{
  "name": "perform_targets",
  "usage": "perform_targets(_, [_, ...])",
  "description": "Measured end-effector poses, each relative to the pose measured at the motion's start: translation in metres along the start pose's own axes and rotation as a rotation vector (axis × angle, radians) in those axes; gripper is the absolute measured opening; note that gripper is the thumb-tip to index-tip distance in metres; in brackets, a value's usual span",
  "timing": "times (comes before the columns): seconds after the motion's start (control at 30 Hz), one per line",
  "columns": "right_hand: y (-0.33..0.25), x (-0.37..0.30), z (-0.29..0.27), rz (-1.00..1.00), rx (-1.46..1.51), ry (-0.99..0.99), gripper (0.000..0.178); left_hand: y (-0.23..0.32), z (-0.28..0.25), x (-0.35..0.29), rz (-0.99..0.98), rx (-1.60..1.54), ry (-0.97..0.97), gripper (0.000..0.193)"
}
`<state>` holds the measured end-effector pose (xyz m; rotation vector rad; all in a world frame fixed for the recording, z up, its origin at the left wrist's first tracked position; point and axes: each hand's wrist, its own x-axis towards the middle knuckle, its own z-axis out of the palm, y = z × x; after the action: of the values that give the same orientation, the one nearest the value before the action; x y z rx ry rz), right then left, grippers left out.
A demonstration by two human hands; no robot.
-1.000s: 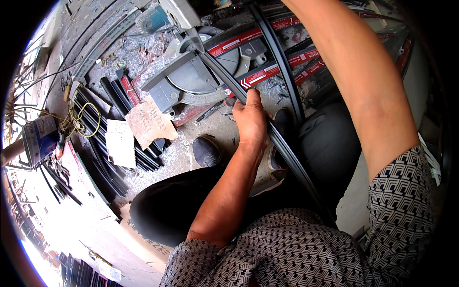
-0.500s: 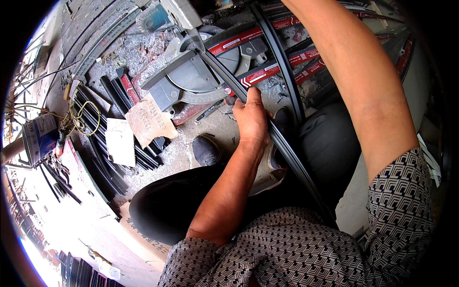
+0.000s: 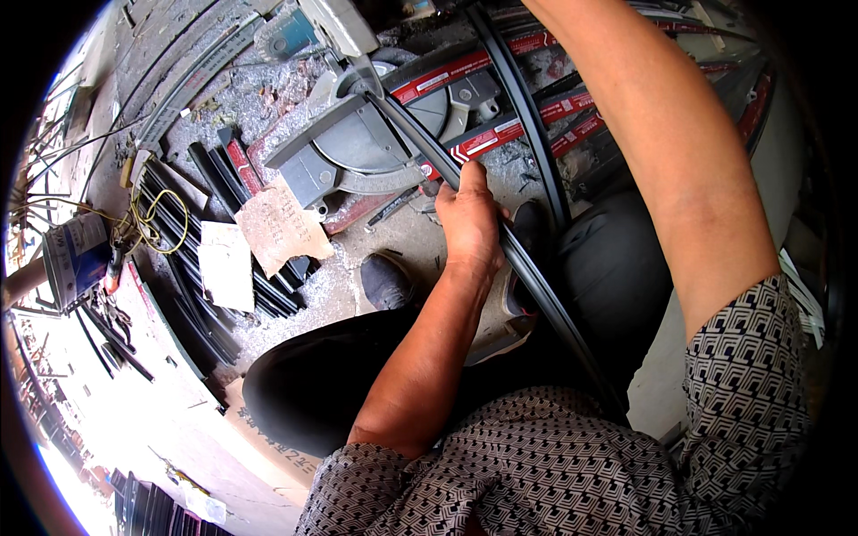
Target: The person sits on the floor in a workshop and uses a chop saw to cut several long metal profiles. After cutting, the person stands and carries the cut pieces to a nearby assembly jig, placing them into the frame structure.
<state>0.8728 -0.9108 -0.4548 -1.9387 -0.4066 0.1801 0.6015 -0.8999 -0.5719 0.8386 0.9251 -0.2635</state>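
My left hand [image 3: 470,219] is closed round a long black grooved profile strip [image 3: 556,308], thumb lying along its top. The strip slants from near my lap up to the grey metal base [image 3: 357,147] of a mitre saw, its far end by the saw's fence. Above that base is the grey saw head [image 3: 335,25], cut off by the top edge of the view. My right arm [image 3: 666,125] reaches up and forward past the top edge, so its hand is out of sight.
Another black strip [image 3: 527,112] crosses red-labelled profiles [image 3: 487,138] behind the saw. Cut black pieces [image 3: 170,214] lie in a pile at left, with cardboard scraps [image 3: 281,225] on them. A blue-and-white can [image 3: 76,259] and yellow wire [image 3: 161,219] are further left. My shoe [image 3: 386,281] is below the saw.
My right arm has shifted very slightly to the left. My left hand, the strip and the saw look the same.
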Motion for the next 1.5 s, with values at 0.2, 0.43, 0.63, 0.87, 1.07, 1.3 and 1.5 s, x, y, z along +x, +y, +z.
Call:
perform_targets(0.2, [0.000,0.001,0.000,0.003,-0.002,-0.012,0.073,-0.003,-0.001,0.001,0.002,-0.017,-0.001,0.035])
perform_targets(0.43, [-0.001,-0.001,0.000,-0.010,0.000,-0.002,0.071,-0.003,-0.001,0.002,0.012,-0.029,-0.023,0.032])
perform_targets(0.63, [0.001,-0.004,0.001,0.000,-0.006,0.008,0.074,-0.003,-0.001,0.005,0.019,-0.042,-0.044,0.028])
perform_targets(0.87, [0.008,-0.001,0.002,-0.035,0.032,0.014,0.071,-0.003,0.001,0.006,0.014,-0.041,-0.038,0.026])
perform_targets(1.07, [0.007,-0.008,0.003,-0.045,0.036,0.013,0.065,-0.004,0.002,0.008,0.015,-0.054,-0.035,0.026])
perform_targets(1.3, [0.011,-0.011,0.004,-0.044,0.072,0.019,0.063,-0.007,0.006,0.009,0.024,-0.068,-0.031,0.025])
perform_targets(1.5, [0.011,-0.017,0.006,-0.060,0.096,0.032,0.065,-0.012,0.007,0.013,0.040,-0.079,-0.041,0.025])
